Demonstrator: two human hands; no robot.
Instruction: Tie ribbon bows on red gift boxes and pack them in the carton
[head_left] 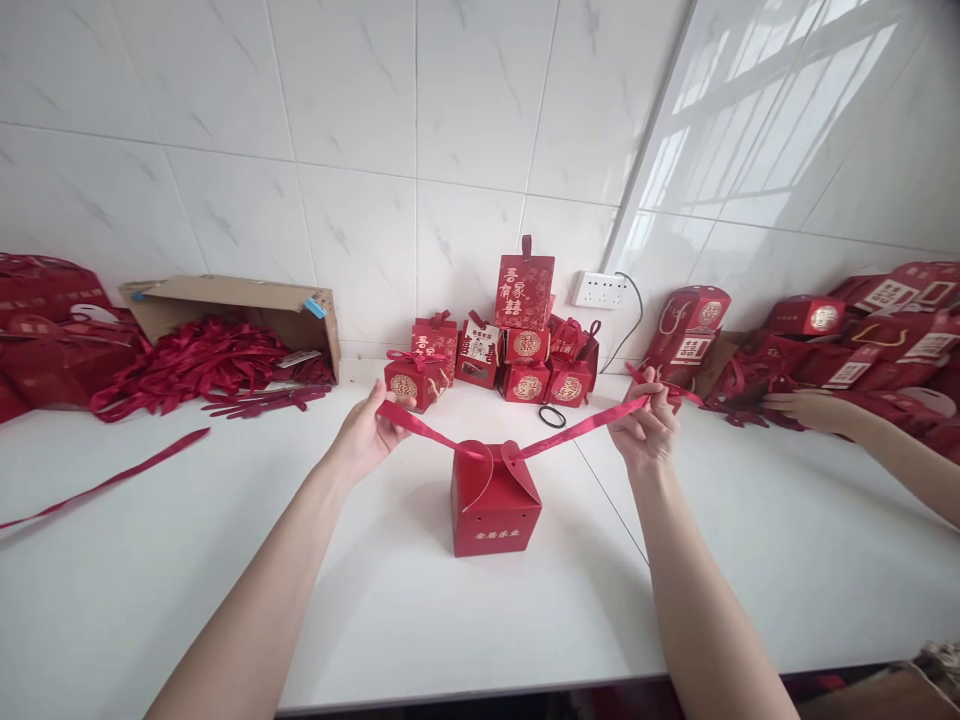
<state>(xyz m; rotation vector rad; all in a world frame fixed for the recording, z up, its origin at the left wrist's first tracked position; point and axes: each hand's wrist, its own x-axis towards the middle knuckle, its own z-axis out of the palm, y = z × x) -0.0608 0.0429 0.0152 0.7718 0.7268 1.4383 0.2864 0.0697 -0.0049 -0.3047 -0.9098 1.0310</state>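
Head view: red box [496, 520] stands between the hands [367, 432] holding its ribbon [581, 430].

Gold characters 安居乐业 stand on the front of the ribbon-threaded red gift box [496, 512], while behind it the topmost stacked box [525, 291] bears 吾, 家, 有 and 囍, and a white-fronted box [478, 347] shows 喜, other print being too small to read.

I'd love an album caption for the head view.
Left hand and right hand hold red ribbon out from the top of a red box on a white table.
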